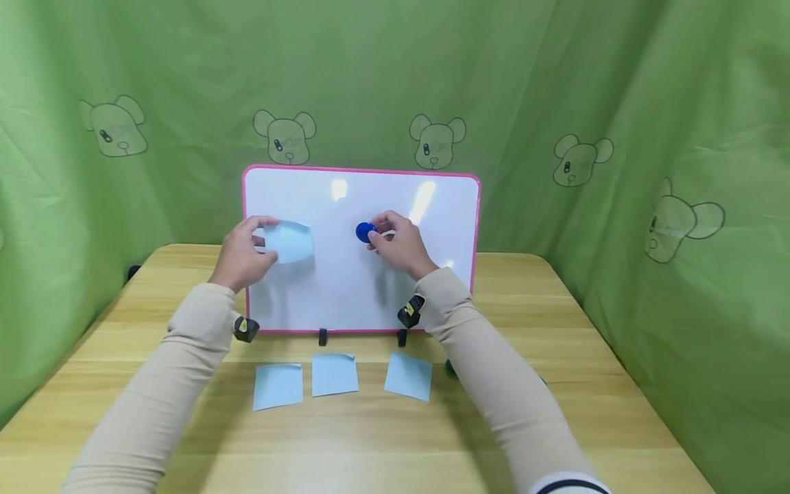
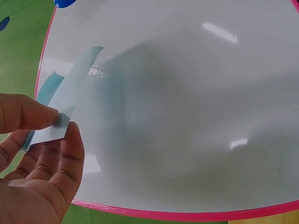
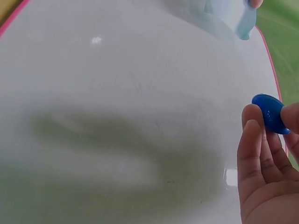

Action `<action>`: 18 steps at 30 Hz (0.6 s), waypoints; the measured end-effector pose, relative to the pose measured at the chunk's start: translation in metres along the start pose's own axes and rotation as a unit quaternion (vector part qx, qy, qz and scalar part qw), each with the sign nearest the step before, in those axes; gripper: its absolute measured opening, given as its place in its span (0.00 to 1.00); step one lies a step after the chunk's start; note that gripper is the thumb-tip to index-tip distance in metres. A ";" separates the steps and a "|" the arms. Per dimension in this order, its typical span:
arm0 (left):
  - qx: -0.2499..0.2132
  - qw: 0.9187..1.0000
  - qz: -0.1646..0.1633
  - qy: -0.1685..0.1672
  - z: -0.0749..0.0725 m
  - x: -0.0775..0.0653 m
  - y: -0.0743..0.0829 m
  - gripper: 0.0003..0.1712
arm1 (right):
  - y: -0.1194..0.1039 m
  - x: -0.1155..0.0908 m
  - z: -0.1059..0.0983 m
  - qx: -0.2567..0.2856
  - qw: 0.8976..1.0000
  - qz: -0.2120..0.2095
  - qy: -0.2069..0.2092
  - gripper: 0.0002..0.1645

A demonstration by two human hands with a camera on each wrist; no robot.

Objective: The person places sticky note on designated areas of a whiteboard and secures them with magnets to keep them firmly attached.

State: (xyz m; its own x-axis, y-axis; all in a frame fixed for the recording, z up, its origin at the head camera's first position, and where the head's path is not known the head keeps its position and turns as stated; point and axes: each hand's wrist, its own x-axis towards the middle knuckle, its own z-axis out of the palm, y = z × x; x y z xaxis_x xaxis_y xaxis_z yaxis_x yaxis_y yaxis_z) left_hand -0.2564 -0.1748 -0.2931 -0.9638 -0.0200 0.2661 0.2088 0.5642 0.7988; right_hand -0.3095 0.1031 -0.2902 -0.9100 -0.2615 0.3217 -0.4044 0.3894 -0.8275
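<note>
My left hand (image 1: 243,255) pinches a light blue sticky note (image 1: 290,241) by its left edge, holding it before the left part of a whiteboard (image 1: 345,295) with a pink frame. In the left wrist view the note (image 2: 70,95) curls away from the thumb, seemingly just off the board. My right hand (image 1: 401,241) holds a round, glossy blue magnet (image 1: 365,232) between thumb and fingers, in front of the board's middle. The right wrist view shows the magnet (image 3: 271,113) tilted in the fingertips, apart from the board.
Three more blue sticky notes, a left one (image 1: 278,386), a middle one (image 1: 334,375) and a right one (image 1: 409,376), lie on the wooden table (image 1: 345,453). Black feet (image 1: 323,337) support the board. A dark green object (image 1: 451,369) is partly hidden by the right forearm. Green curtains surround the table.
</note>
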 end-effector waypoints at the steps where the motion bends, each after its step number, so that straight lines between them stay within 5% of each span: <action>1: 0.000 1.000 -0.002 -0.001 0.000 0.000 0.000 0.34 | 0.000 0.001 0.000 -0.001 1.000 0.000 0.000 0.09; 18: 0.001 1.000 -0.022 -0.006 -0.003 0.014 0.004 0.34 | -0.007 0.016 0.016 -0.028 1.000 -0.001 0.006 0.08</action>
State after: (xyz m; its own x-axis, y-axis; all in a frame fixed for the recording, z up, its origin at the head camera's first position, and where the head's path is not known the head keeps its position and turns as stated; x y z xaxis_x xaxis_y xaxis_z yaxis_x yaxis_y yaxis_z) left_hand -0.2682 -0.1753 -0.2847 -0.9738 -0.0355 0.2244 0.1657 0.5647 0.8085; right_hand -0.3198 0.0823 -0.2869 -0.9098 -0.2514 0.3302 -0.4111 0.4381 -0.7994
